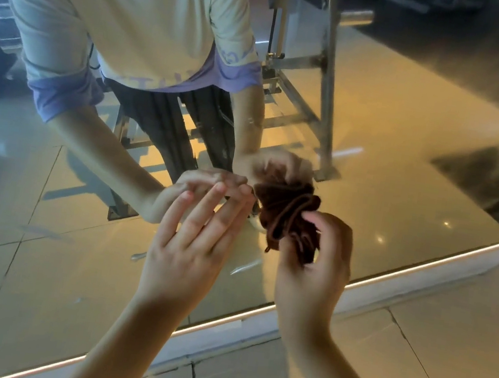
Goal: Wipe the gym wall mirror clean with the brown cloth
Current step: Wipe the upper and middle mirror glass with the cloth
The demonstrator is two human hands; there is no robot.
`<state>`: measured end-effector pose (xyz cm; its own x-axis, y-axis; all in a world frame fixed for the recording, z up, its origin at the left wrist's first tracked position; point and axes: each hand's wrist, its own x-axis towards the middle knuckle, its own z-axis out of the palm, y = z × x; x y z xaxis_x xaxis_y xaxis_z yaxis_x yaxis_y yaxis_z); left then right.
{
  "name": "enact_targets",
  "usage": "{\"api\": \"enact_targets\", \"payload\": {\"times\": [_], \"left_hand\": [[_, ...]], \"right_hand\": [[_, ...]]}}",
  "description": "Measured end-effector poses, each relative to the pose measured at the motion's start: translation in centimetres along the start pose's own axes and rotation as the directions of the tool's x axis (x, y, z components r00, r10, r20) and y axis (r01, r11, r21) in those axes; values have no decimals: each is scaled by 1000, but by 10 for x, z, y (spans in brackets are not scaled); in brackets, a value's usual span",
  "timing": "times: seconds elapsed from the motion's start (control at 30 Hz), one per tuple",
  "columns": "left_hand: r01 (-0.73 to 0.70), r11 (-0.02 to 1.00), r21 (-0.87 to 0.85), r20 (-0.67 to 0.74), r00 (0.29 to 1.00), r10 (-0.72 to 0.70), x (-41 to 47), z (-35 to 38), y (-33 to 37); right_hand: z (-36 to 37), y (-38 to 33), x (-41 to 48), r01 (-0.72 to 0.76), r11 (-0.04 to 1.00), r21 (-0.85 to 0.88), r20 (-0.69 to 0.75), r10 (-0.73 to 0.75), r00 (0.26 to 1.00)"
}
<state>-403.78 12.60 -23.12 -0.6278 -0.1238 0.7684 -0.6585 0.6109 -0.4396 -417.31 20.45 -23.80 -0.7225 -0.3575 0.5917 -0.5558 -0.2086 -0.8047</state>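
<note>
The wall mirror (407, 167) fills most of the view, and its lower edge runs diagonally from bottom left to right. My right hand (315, 273) grips the bunched brown cloth (289, 217) and holds it close to or against the glass; contact cannot be told. My left hand (193, 245) is flat, with straight fingers whose tips reach the mirror just left of the cloth. Both hands and the cloth show again as reflections in the glass above them.
A lit strip and white frame (422, 279) border the mirror's lower edge. Tiled floor (408, 374) lies below it. The mirror reflects a person in a pale shirt, a metal gym rack (326, 80) and dark floor mats.
</note>
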Motion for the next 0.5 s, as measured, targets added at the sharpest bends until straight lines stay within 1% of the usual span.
{"api": "enact_targets", "payload": {"times": [0.03, 0.07, 0.1, 0.17, 0.2, 0.23, 0.27, 0.3, 0.37, 0.4, 0.43, 0.5], "left_hand": [[-5, 1000, 1, 3, 1000, 5, 0, -1, -1], [-10, 1000, -4, 5, 1000, 10, 0, -2, -1], [-11, 1000, -10, 4, 1000, 11, 1, -3, -2], [1, 1000, -27, -3, 1000, -1, 3, -4, -2], [12, 999, -31, -10, 1000, -12, 5, -4, -2], [24, 999, -27, -20, 1000, -24, 6, -4, -2], [33, 999, -20, -30, 999, -34, 8, -3, -2], [37, 999, -14, -37, 999, -37, 10, -3, -3], [29, 1000, -2, -43, 999, -29, 11, -3, -4], [23, 1000, 3, -42, 999, -23, 11, -3, -5], [19, 1000, 4, -38, 999, -19, 10, -3, -6], [16, 1000, -1, -30, 999, -16, 9, -3, -6]], "right_hand": [[-2, 0, 2, 36, 999, -3, 39, -36, 999], [-5, 4, 8, 45, 999, -14, 30, -45, 999], [-7, 10, 15, 26, 999, -33, -12, -27, 1000], [-10, 16, 25, -105, 994, -27, -128, 100, 987], [-8, 15, 24, -178, 984, 2, -175, 175, 969], [-4, 11, 21, -220, 975, 26, -201, 221, 954], [1, 6, 14, -216, 976, 30, -204, 217, 955], [5, 1, 7, -177, 984, 12, -179, 177, 968], [7, -9, -2, -97, 995, -13, -79, 95, 992], [5, -11, 1, -83, 997, -10, -46, 82, 996], [2, -9, 7, -84, 996, -8, -45, 84, 995], [-5, -1, 22, -138, 990, 7, -111, 138, 984]]}}
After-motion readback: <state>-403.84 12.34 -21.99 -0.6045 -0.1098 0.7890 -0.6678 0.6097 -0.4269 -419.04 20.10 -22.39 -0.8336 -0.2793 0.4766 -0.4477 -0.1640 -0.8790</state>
